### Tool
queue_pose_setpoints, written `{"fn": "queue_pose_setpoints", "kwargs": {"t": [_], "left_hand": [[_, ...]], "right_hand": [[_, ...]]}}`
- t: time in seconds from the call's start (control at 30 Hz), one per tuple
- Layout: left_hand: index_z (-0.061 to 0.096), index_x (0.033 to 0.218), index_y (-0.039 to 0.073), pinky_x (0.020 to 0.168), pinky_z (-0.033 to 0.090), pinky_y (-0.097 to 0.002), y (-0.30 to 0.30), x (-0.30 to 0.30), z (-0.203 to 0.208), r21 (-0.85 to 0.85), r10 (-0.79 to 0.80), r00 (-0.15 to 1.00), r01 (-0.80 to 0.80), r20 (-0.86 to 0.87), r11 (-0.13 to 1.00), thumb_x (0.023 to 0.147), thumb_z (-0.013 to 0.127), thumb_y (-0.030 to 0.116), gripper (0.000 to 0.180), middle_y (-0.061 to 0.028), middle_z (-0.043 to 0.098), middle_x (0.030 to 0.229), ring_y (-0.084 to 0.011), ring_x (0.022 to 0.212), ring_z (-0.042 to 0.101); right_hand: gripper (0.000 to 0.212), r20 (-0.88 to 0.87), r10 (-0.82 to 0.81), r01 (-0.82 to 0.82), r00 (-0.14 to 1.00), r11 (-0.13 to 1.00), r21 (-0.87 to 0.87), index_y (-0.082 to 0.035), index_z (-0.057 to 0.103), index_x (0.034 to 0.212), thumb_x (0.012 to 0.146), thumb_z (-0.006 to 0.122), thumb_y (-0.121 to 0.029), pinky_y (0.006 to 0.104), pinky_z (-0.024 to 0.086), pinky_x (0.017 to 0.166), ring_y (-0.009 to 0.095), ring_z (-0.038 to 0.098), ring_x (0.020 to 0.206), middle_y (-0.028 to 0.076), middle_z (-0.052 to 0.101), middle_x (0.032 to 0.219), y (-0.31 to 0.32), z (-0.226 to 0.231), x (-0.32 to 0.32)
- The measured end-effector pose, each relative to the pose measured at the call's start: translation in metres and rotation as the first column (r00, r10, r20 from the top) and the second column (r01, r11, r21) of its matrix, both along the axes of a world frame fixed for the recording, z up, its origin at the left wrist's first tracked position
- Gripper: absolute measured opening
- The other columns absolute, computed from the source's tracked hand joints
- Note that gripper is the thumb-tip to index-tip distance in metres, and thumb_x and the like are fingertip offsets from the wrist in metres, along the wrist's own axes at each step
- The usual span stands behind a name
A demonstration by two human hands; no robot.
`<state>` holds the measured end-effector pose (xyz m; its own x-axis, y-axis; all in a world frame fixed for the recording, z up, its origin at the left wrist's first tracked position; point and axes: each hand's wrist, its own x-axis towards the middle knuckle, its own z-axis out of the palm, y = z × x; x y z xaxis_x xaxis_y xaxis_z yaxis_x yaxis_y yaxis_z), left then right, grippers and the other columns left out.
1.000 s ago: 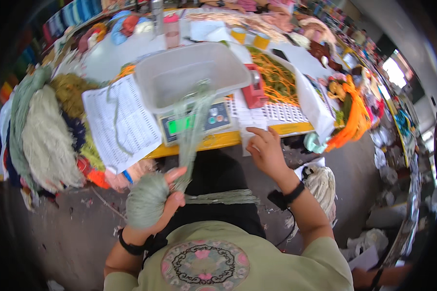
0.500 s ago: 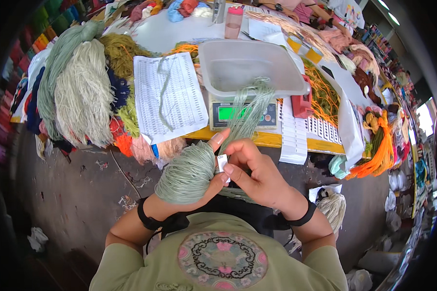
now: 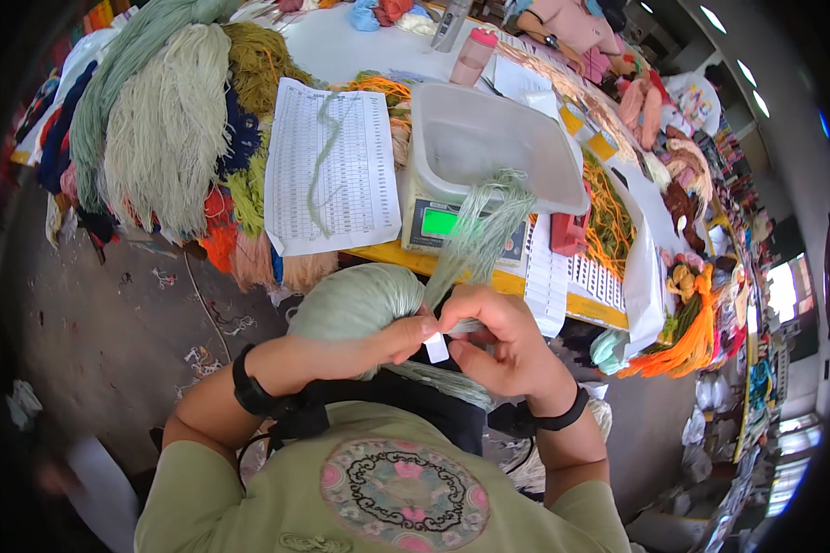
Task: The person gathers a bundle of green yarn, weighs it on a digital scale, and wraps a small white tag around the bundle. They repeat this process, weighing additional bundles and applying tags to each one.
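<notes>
A thick skein of pale green yarn [image 3: 355, 300] bulges up beside my left hand [image 3: 369, 348], which is closed on its gathered neck. My right hand [image 3: 507, 346] is curled close by, thumb and fingers pinching pale green strands at that neck. Between the two hands sits a small white tag [image 3: 436, 348], its plain face showing; how it is attached is hidden. Loose strands of the same yarn [image 3: 470, 226] run up from the hands over the rim of a translucent plastic tub [image 3: 498, 138]. Under the tub is a scale [image 3: 424, 221] with a lit green display.
A printed sheet [image 3: 290, 175] with a green strand on it lies left of the scale. Heaped yarn hanks [image 3: 166, 129] hang over the table's left edge. Right are a red device [image 3: 569, 230], a label strip [image 3: 546, 286] and orange yarn [image 3: 678, 336]. Another person [image 3: 576, 28] sits beyond a pink-lidded bottle [image 3: 473, 57].
The view has turned and shifted. My left fingers have closed around the skein's neck. My right fingers have moved off the tag onto the strands, and the tag's printed face no longer shows.
</notes>
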<state>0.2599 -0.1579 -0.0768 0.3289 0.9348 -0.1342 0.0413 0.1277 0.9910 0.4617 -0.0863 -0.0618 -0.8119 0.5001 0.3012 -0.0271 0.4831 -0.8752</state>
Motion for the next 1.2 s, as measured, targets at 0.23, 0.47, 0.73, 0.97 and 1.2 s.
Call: {"fn": "queue_pose_setpoints", "kwargs": {"t": [0.23,0.47,0.73,0.97,1.2], "left_hand": [[0.056,0.096,0.007,0.059,0.042,-0.0264,-0.002,0.002,-0.008,0.272,0.037,0.999,-0.040,0.014,0.962,0.099,0.051,0.029,0.023,-0.0015,0.057,0.074,-0.0095,0.066,0.052],[0.059,0.111,0.003,0.072,0.050,-0.0312,0.001,0.020,-0.022,0.596,0.459,0.888,-0.351,-0.033,0.722,0.090,0.065,0.010,0.023,-0.0045,0.069,0.080,-0.0165,0.077,0.065],[0.065,0.096,0.004,0.077,0.050,-0.0324,-0.005,-0.015,-0.019,0.683,0.476,0.844,-0.198,-0.245,0.703,0.081,0.073,0.006,0.017,-0.0070,0.068,0.094,-0.0187,0.088,0.064],[0.070,0.094,0.002,0.050,0.035,-0.0199,-0.055,-0.112,-0.009,0.085,0.458,0.878,-0.451,-0.135,0.889,0.090,0.062,0.029,0.028,-0.0006,0.063,0.071,-0.0056,0.054,0.052],[0.064,0.107,0.003,0.062,0.039,-0.0207,-0.075,-0.177,-0.047,-0.009,0.560,0.752,-0.600,-0.349,0.800,0.094,0.059,0.024,0.026,-0.0016,0.066,0.082,-0.0068,0.069,0.056]], "right_hand": [[0.019,-0.040,-0.164,0.166,0.986,0.983,0.072,-0.005,0.054,0.098,0.086,0.067,0.000,0.0188,0.035,0.049,0.000,0.046,0.059,-0.001,0.059,0.070,-0.006,-0.013,0.000],[0.032,-0.100,-0.277,0.281,0.956,0.959,0.029,-0.006,0.050,0.108,0.084,0.068,0.002,0.0189,0.034,0.049,0.001,0.045,0.057,-0.001,0.057,0.070,-0.012,-0.023,-0.007],[0.018,0.116,-0.347,0.308,0.931,0.914,0.263,-0.004,0.063,0.099,0.084,0.072,-0.007,0.0260,0.044,0.058,0.013,0.057,0.068,0.004,0.062,0.080,0.003,-0.017,0.047],[0.015,0.407,-0.602,0.553,0.686,0.796,0.246,0.000,0.060,0.092,0.093,0.063,-0.015,0.0267,0.045,0.069,0.013,0.053,0.073,0.004,0.058,0.077,0.039,-0.034,0.189],[0.019,0.693,-0.492,0.490,0.527,0.842,0.226,0.000,0.061,0.086,0.092,0.064,-0.017,0.0279,0.042,0.061,0.013,0.051,0.064,0.003,0.056,0.067,0.006,-0.113,0.260]]}}
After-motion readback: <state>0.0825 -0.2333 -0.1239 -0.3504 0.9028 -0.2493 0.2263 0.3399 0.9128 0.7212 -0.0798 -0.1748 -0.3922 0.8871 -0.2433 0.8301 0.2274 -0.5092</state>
